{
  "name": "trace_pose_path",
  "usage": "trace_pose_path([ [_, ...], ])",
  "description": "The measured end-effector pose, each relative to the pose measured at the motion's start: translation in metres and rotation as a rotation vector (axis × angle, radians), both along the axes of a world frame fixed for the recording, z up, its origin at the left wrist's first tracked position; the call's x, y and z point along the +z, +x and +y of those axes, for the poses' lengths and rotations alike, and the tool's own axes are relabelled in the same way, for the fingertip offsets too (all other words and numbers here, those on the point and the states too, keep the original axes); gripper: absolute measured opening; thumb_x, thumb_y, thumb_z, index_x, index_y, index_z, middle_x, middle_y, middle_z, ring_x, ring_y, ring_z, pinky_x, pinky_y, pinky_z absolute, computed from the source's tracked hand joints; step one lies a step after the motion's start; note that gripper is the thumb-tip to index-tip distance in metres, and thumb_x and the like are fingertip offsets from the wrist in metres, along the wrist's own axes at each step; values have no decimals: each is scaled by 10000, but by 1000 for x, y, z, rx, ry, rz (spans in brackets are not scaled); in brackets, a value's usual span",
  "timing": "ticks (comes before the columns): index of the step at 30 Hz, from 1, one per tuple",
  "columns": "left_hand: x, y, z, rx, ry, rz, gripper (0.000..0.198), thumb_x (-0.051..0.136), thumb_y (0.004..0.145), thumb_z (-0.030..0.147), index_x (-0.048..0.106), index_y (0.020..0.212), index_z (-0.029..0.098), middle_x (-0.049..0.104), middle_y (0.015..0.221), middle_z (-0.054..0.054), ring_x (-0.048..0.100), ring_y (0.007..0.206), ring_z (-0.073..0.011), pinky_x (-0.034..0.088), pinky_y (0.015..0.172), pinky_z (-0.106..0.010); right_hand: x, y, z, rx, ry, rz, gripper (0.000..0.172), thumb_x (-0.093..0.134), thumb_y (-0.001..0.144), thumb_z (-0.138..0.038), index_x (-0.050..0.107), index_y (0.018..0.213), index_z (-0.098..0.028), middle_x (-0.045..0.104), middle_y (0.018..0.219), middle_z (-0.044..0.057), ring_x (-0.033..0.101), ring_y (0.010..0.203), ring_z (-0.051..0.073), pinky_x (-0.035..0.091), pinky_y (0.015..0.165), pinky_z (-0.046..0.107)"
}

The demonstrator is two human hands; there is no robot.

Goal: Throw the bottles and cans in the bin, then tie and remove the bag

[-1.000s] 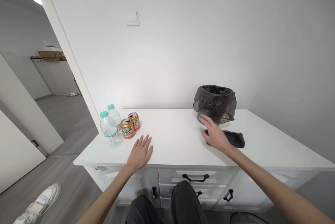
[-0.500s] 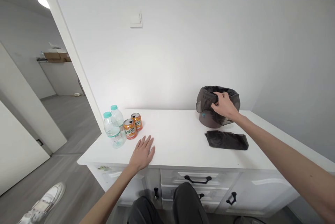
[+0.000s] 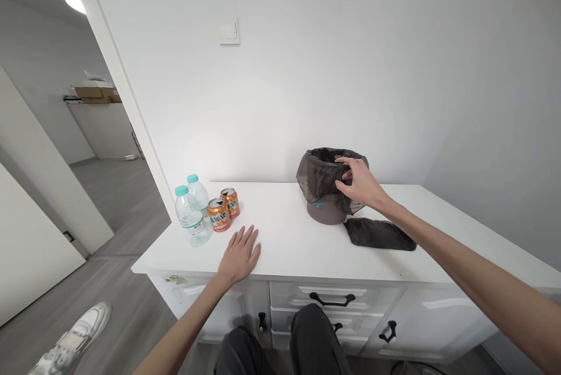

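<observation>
My left hand (image 3: 239, 255) lies flat on the white cabinet top, fingers spread and empty. Just beyond its fingertips stand two orange drink cans (image 3: 219, 215) with opened tops. Beside them are two clear plastic bottles (image 3: 193, 223) with turquoise caps. My right hand (image 3: 360, 183) is at the right front rim of a small brown trash bin (image 3: 326, 213), its thumb and fingers apart. A thin black trash bag (image 3: 318, 179) lines the bin and is folded down over its rim. Whether my fingertips touch the bag is unclear.
A folded black plastic bag (image 3: 381, 235) lies on the cabinet top (image 3: 284, 235), right of the bin. The wall (image 3: 280, 100) rises directly behind. Drawers with black handles (image 3: 332, 299) are below the front edge. A doorway opens at left.
The bin has shifted left along the cabinet top, with my right hand moving left too, though less far. Its fingers look looser at the rim. My left hand stays in place.
</observation>
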State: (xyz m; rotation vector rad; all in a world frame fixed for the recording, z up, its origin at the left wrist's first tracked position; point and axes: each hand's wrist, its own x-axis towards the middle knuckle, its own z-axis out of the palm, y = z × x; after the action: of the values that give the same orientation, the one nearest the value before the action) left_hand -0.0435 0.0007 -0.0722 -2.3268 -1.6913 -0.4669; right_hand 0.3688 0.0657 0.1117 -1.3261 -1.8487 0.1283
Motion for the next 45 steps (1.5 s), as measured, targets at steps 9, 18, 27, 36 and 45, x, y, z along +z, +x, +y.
trace_pose_path([
  [9, 2, 1, -1, -1, 5, 15, 570, 383, 1060, 474, 525, 1540, 201, 455, 1641, -71, 381, 1546, -339, 349, 1260, -544, 10, -50, -64, 174, 0, 35, 567, 654, 871, -308, 529, 1420, -243, 520, 1225, 98, 633, 1027, 235, 553, 971, 432],
  [18, 4, 2, -2, -2, -4, -7, 576, 391, 1058, 475, 525, 1541, 193, 455, 1640, -81, 373, 1550, -339, 358, 1251, -564, 12, -66, -91, 267, 20, 55, 584, 641, 893, -297, 493, 1456, -271, 541, 1173, 89, 646, 1029, 239, 588, 782, 376],
  [27, 5, 2, -3, -11, 10, -1, 568, 392, 1058, 473, 526, 1541, 206, 462, 1636, -79, 372, 1552, -332, 367, 1249, -544, -32, -49, -97, 45, 266, 389, 314, 576, 898, -248, 580, 1212, -250, 547, 1238, 98, 632, 832, 168, 567, 744, 346],
  [36, 5, 3, -3, 11, -18, 12, 576, 372, 1061, 467, 514, 1548, 195, 445, 1648, -69, 364, 1557, -328, 340, 1267, -530, -169, -8, -64, 71, -278, 538, 235, 529, 898, -409, 651, 914, -209, 629, 696, 9, 589, 669, 193, 468, 693, 319],
  [45, 1, 2, -2, -6, 0, -22, 566, 385, 1059, 471, 514, 1550, 220, 449, 1646, -70, 356, 1562, -324, 337, 1264, -549, -183, -12, -67, 106, -378, 480, 261, 527, 875, -427, 671, 880, -209, 614, 634, 5, 583, 641, 201, 442, 694, 316],
])
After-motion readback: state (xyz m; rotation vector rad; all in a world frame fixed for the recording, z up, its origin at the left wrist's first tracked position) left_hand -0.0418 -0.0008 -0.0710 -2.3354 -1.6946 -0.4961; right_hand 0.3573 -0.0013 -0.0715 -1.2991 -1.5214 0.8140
